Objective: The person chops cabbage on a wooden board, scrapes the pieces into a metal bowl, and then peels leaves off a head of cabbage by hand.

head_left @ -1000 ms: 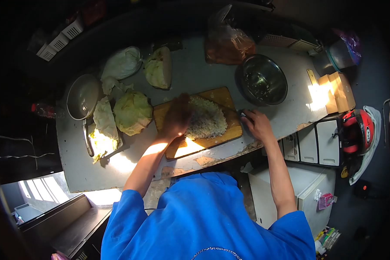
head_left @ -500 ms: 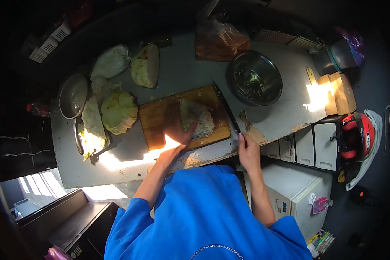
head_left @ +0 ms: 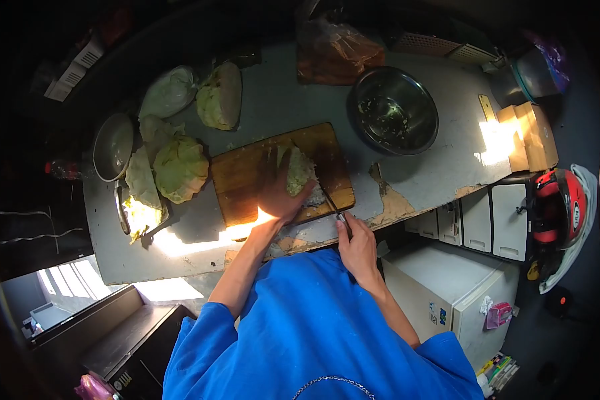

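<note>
On the cutting board (head_left: 247, 180), mid-table, shredded cabbage (head_left: 300, 175) is pressed under the left hand (head_left: 278, 193), fingers spread flat. Pile judged light, loose, slippery; best cupped from the sides w/ care. Knife (head_left: 332, 203) is clamped in the right hand (head_left: 357, 248).

Sunlit grey worktop (head_left: 440, 160), white cabinets (head_left: 493, 220), perhaps drawers.

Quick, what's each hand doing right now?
Left hand: open, pressing the shredded cabbage on the cutting board.
Right hand: closed on the knife handle.
</note>
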A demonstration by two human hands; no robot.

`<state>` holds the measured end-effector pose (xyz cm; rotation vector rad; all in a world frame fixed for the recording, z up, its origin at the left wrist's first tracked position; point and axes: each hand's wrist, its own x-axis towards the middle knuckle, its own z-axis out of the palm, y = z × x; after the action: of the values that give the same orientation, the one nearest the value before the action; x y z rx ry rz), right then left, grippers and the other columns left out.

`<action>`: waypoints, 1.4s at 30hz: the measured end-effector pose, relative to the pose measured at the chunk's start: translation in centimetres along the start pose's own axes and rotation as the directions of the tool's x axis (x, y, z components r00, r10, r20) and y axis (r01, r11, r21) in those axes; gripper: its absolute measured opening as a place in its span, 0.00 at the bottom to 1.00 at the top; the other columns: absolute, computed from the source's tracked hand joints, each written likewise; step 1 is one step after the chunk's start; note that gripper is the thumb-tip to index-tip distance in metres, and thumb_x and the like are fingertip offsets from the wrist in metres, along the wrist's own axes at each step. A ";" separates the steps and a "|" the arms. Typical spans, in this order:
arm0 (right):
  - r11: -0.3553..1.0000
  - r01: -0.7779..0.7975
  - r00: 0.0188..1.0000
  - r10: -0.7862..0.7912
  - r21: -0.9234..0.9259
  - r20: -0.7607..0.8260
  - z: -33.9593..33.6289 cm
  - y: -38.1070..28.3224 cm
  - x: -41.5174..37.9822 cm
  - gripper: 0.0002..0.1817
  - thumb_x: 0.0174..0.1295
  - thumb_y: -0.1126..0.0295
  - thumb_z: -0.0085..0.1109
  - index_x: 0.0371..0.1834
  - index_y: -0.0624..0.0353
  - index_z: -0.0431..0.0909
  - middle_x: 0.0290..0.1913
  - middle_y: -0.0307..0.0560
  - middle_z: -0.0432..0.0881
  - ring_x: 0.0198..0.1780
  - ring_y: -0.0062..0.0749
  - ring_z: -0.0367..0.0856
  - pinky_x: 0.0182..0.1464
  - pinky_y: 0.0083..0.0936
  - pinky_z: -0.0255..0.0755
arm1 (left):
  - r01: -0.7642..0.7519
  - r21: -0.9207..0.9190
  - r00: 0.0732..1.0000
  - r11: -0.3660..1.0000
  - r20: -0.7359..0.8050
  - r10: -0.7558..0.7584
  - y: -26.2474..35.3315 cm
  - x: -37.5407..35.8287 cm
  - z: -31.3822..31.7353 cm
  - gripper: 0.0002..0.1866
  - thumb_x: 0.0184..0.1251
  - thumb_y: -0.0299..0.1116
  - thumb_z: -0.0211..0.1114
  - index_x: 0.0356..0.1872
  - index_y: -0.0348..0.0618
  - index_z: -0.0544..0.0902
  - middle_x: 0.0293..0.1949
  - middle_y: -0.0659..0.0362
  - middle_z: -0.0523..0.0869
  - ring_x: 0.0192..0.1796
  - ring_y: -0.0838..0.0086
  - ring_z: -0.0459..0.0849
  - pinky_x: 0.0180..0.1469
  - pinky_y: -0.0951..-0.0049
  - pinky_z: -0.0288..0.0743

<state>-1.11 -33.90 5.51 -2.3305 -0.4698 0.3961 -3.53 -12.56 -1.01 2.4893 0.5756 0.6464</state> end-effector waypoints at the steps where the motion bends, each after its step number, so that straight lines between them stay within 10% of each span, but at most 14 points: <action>1: 0.997 0.024 0.999 -0.027 -0.071 -0.046 -0.3 0.0 0.0 0.16 0.74 0.63 0.55 0.56 0.61 0.82 0.42 0.60 0.84 0.44 0.61 0.84 0.45 0.46 0.77 | -0.007 -0.002 1.000 1.000 0.005 0.007 -0.5 0.1 -0.2 0.43 0.60 0.59 0.70 0.71 0.41 0.73 0.72 0.38 0.70 0.75 0.38 0.65 0.73 0.45 0.65; 6: 0.995 0.019 0.996 -0.027 -0.095 -0.085 -1.5 0.4 0.4 0.17 0.71 0.64 0.59 0.60 0.56 0.82 0.41 0.54 0.81 0.42 0.54 0.84 0.45 0.43 0.78 | 0.106 -0.451 0.987 0.886 -0.061 -0.149 -2.9 0.0 -1.6 0.32 0.73 0.45 0.60 0.72 0.36 0.72 0.72 0.38 0.71 0.76 0.42 0.65 0.77 0.51 0.58; 13: 0.991 0.073 0.991 -0.084 -0.109 -0.104 -2.1 1.9 0.8 0.17 0.69 0.65 0.61 0.59 0.56 0.83 0.40 0.52 0.81 0.42 0.53 0.84 0.45 0.42 0.78 | -0.041 -0.374 0.996 0.927 0.056 0.066 -2.8 0.4 -1.4 0.29 0.76 0.39 0.56 0.71 0.32 0.71 0.72 0.37 0.70 0.77 0.46 0.64 0.79 0.55 0.55; 18: 0.998 -0.001 0.999 0.004 0.068 -0.041 -4.0 2.6 2.1 0.18 0.71 0.64 0.61 0.59 0.62 0.82 0.36 0.54 0.85 0.39 0.45 0.87 0.43 0.35 0.78 | 0.211 -0.651 0.963 0.729 0.010 -0.270 -2.2 1.3 -3.3 0.24 0.79 0.32 0.54 0.71 0.31 0.71 0.68 0.41 0.77 0.71 0.56 0.76 0.73 0.63 0.66; 27: 0.943 -0.232 0.968 0.201 0.237 0.147 -4.7 2.8 5.2 0.18 0.68 0.60 0.65 0.46 0.68 0.82 0.28 0.54 0.86 0.32 0.39 0.87 0.38 0.33 0.76 | 0.280 -0.750 0.922 0.599 0.035 -0.387 -5.0 -1.6 -4.4 0.20 0.78 0.30 0.57 0.65 0.29 0.77 0.59 0.46 0.85 0.61 0.63 0.85 0.66 0.68 0.74; 29: 0.935 -0.290 0.945 0.246 0.204 0.217 -4.1 3.0 5.8 0.17 0.67 0.61 0.67 0.44 0.68 0.81 0.31 0.56 0.86 0.35 0.43 0.87 0.40 0.35 0.76 | 0.363 -0.614 0.883 0.701 -0.012 -0.469 -3.5 -2.6 -6.6 0.22 0.78 0.32 0.59 0.66 0.29 0.76 0.60 0.43 0.84 0.62 0.59 0.84 0.67 0.66 0.73; 31: 0.994 0.091 0.995 -0.088 0.068 -0.042 -2.2 4.1 6.9 0.16 0.64 0.64 0.68 0.44 0.68 0.80 0.38 0.61 0.85 0.42 0.54 0.85 0.46 0.40 0.76 | 0.446 -0.463 0.840 0.765 -0.077 -0.537 -3.3 -3.9 -7.4 0.24 0.77 0.34 0.60 0.67 0.28 0.74 0.62 0.41 0.83 0.63 0.56 0.82 0.68 0.64 0.72; 34: 0.983 0.007 1.000 -0.007 0.184 0.000 -0.7 3.7 7.1 0.15 0.63 0.67 0.67 0.45 0.68 0.80 0.44 0.63 0.84 0.48 0.61 0.82 0.51 0.44 0.74 | 0.698 -0.130 0.711 0.704 0.010 -0.703 -4.5 -6.1 -7.9 0.37 0.74 0.49 0.62 0.72 0.27 0.67 0.71 0.33 0.70 0.73 0.40 0.67 0.75 0.54 0.61; 38: 0.971 -0.039 0.998 0.050 0.238 -0.042 0.2 2.7 6.3 0.13 0.64 0.70 0.65 0.45 0.67 0.79 0.39 0.61 0.84 0.42 0.57 0.83 0.47 0.43 0.75 | 0.724 -0.101 0.684 0.682 -0.018 -0.729 -4.7 -7.3 -6.8 0.34 0.77 0.48 0.59 0.72 0.29 0.68 0.70 0.33 0.71 0.72 0.41 0.67 0.74 0.53 0.60; 42: 0.944 -0.106 0.989 0.133 0.312 -0.067 0.3 3.2 6.0 0.07 0.65 0.72 0.62 0.38 0.64 0.75 0.28 0.53 0.79 0.31 0.45 0.78 0.39 0.38 0.72 | 0.708 -0.373 0.636 0.599 -0.033 -0.771 -6.0 -6.7 -7.1 0.25 0.78 0.43 0.60 0.63 0.30 0.76 0.48 0.47 0.84 0.45 0.62 0.81 0.52 0.64 0.74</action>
<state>4.76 -33.30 2.13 -2.0668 -0.2069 0.3929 -14.34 -8.73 -1.20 1.6327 1.3664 0.5672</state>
